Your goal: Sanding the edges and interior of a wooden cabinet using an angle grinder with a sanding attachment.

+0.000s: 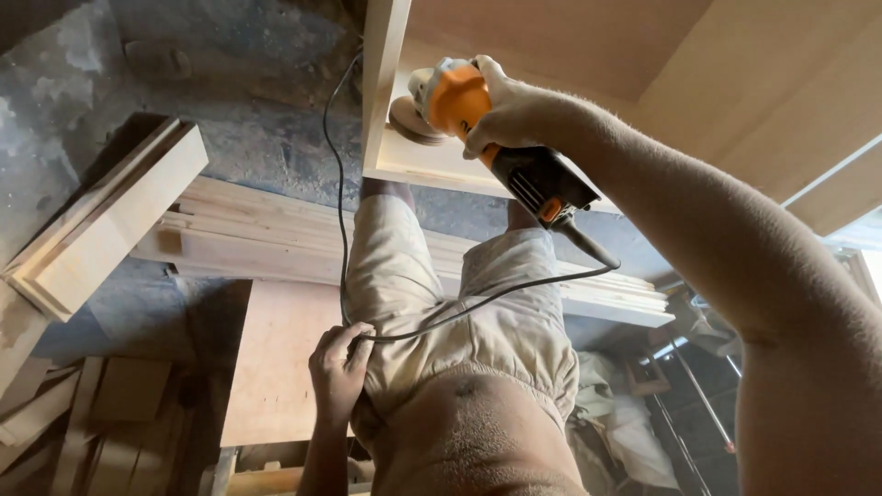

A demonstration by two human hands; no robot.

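Overhead, right hand (503,108) grips the orange sander (478,129) against pale cabinet (386,92); left hand (340,367) clutches its black cord (342,184).

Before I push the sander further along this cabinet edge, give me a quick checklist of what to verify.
1. Right hand wrapped firmly round the orange sander: ok.
2. Sanding pad flat against the wooden panel: cannot tell, partly hidden.
3. Black power cord held away from the pad: ok, the left hand grips it at the hip.
4. Cord free of the panel's corner: not ok, it runs right beside the edge.
5. Footing among the stacked planks: cannot tell.
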